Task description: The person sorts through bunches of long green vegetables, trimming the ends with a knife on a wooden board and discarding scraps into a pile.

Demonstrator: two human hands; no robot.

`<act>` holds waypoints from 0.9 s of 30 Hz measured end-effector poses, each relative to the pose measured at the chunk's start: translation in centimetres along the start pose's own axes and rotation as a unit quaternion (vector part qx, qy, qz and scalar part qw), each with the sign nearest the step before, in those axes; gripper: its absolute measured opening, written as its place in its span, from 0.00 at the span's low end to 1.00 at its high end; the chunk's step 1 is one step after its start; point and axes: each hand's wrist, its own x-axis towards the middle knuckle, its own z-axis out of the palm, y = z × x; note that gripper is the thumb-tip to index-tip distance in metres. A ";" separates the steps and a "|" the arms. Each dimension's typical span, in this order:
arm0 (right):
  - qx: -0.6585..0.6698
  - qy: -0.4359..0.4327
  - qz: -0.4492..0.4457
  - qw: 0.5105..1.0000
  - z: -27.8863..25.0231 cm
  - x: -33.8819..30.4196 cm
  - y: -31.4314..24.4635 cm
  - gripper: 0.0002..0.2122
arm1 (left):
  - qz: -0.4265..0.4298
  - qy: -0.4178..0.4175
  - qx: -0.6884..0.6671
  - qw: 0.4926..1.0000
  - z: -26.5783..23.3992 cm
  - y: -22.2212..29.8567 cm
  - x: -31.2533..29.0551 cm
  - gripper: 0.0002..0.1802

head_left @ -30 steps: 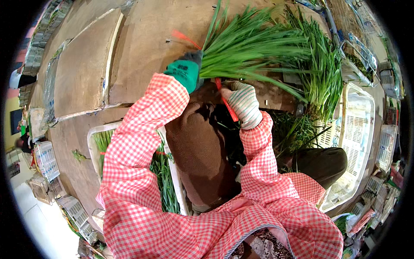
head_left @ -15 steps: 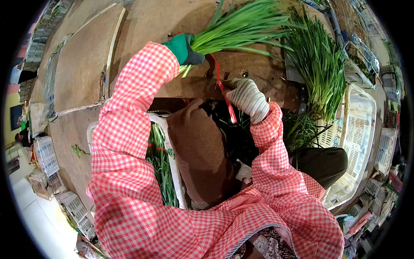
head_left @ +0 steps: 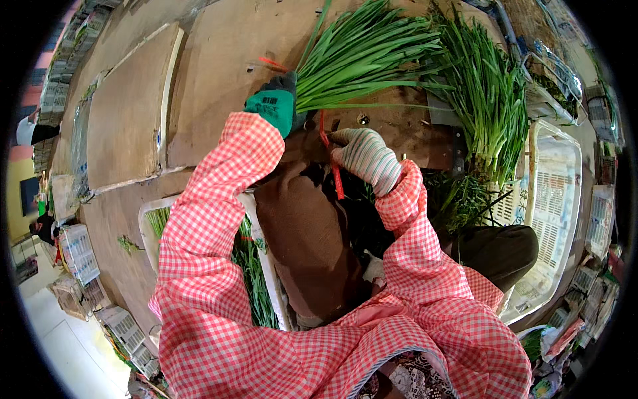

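Observation:
My left hand (head_left: 274,105), in a green and dark grey glove, is closed around a bunch of garlic chives (head_left: 372,56) whose leaves fan out to the right over the wooden board. A strip of red tape (head_left: 337,181) is pinched in my right hand (head_left: 367,156), which wears a striped knit glove. Part of the tape hangs below those fingers, and another part rises toward the bunch. A red end sticks out beyond my left hand. The cut stalks are hidden behind the left glove.
A large loose pile of chives (head_left: 493,110) lies at the right, beside a white plastic crate (head_left: 570,199). Left of my brown-covered leg (head_left: 306,246), a white container (head_left: 268,282) holds red-banded bunches. A raised wooden panel (head_left: 129,110) lies at the far left.
My left hand has come nearer, turning the bunch slightly. A red tape end now shows beyond it. My right hand has shifted slightly left and nearer with the tape.

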 end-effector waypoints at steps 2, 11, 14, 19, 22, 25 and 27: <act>0.014 -0.016 0.035 0.999 -1.1 -0.5 -0.6 0.17 | -0.005 -0.013 0.066 0.998 -2.5 3.0 -1.3 0.51; -0.010 0.099 0.020 0.995 -6.8 -8.3 -1.1 0.15 | -0.056 -0.044 0.113 0.991 -5.2 -0.1 0.3 0.56; 0.087 0.170 0.155 0.969 -12.9 -14.3 -0.5 0.15 | -0.058 -0.026 0.125 0.990 -5.4 0.8 0.9 0.62; 0.123 0.346 0.256 0.894 -19.8 -21.1 5.0 0.16 | 0.214 0.114 -0.154 0.958 -7.2 9.2 -0.1 0.47; 0.076 0.402 0.269 0.872 -20.8 -24.0 10.3 0.16 | 0.023 -0.079 -0.420 0.904 -6.3 21.8 -0.4 0.41; 0.095 0.444 0.252 0.854 -20.6 -23.8 12.4 0.15 | 0.032 -0.198 -0.464 0.863 -5.1 27.4 1.4 0.42; 0.089 0.488 0.241 0.834 -21.5 -25.4 13.4 0.15 | 0.019 -0.222 -0.432 0.874 -2.2 29.7 4.3 0.38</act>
